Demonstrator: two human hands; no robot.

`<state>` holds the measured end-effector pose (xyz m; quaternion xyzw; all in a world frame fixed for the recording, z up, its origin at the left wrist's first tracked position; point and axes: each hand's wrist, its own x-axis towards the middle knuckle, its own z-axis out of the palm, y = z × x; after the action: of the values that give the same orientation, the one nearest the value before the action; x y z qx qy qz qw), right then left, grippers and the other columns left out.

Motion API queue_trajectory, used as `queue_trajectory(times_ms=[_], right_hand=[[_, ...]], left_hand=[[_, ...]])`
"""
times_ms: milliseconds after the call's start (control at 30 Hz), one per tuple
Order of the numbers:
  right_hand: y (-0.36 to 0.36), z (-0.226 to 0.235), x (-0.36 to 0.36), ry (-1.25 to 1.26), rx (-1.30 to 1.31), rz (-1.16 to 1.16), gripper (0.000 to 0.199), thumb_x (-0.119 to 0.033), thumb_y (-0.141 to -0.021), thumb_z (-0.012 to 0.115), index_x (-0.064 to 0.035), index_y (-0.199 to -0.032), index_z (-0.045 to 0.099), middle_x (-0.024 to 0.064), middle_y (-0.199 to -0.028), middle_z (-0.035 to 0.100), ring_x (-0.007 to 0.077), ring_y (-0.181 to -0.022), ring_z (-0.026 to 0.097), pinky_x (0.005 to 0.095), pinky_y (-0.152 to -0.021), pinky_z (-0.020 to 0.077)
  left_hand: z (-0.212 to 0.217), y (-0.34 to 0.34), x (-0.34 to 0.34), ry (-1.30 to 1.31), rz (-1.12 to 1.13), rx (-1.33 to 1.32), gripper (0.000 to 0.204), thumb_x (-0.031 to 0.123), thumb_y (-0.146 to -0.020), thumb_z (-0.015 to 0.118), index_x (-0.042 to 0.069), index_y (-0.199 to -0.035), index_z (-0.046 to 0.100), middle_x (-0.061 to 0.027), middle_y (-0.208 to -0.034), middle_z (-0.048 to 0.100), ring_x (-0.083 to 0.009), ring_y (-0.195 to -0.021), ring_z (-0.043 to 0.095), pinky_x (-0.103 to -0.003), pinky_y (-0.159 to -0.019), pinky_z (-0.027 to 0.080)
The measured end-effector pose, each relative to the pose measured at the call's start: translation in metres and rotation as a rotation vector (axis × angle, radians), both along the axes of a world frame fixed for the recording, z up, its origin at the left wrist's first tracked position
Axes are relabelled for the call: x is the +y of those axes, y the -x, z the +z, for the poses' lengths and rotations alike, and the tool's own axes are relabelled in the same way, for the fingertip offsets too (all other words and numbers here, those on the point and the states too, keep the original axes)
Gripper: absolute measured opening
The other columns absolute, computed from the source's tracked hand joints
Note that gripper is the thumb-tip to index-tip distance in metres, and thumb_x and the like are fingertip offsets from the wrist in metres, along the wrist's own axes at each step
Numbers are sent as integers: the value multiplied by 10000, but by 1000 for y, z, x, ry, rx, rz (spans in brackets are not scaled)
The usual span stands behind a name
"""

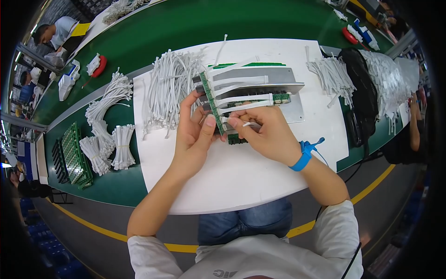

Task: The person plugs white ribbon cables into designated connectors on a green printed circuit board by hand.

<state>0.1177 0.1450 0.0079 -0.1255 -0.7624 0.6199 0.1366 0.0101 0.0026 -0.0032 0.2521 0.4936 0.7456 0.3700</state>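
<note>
My left hand point(193, 132) grips the lower end of a narrow green circuit board point(210, 100) held upright, thumb in front and fingers behind. Several white flat cables point(239, 80) run from this board to the right. My right hand point(269, 132) has its thumb and forefinger pinched at the board's lower part, on a white cable point(252, 124) whose end is partly hidden by the fingers. Behind the hands lies a grey metal plate point(292, 111) with more green boards point(281, 98) on it. A blue wrist strap point(304, 157) circles my right wrist.
A white sheet point(223, 190) covers the bench. Loose white cables point(169, 88) are heaped at left, others point(332, 74) at right. Tied cable bundles point(123, 146) and stacked green boards point(76, 156) lie farther left. A black bag point(360, 88) is at right. Another person point(60, 32) sits across.
</note>
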Motion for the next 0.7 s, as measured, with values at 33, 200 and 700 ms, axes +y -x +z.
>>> queue_trajectory(times_ms=[33,200,700], right_hand=[[1,0,-2,1,1,2,118,-41,-877,632,50,-948,657,24,-763,634,45,-650,535,199,-543,442],[3,-3,-5,-36,154,-147,124,-12,-818,650,62,-913,679,76,-722,663,79,-576,538,245,-537,489],[-3,6,1,-128,-11,-52,103,-15,-792,684,47,-874,689,-25,-678,584,7,-560,379,180,-482,322]], left_hand=[[-2,2,-1,1,2,1,519,191,-987,498,113,-1414,214,-94,-1223,530,-146,-982,557,-287,-763,467],[-6,6,-4,-8,-67,42,573,103,-955,552,63,-1426,228,-113,-1189,545,-135,-966,555,-255,-728,479],[-10,9,-8,84,-94,-148,257,60,-937,569,-34,-1171,520,-93,-1077,631,-111,-899,612,-249,-755,519]])
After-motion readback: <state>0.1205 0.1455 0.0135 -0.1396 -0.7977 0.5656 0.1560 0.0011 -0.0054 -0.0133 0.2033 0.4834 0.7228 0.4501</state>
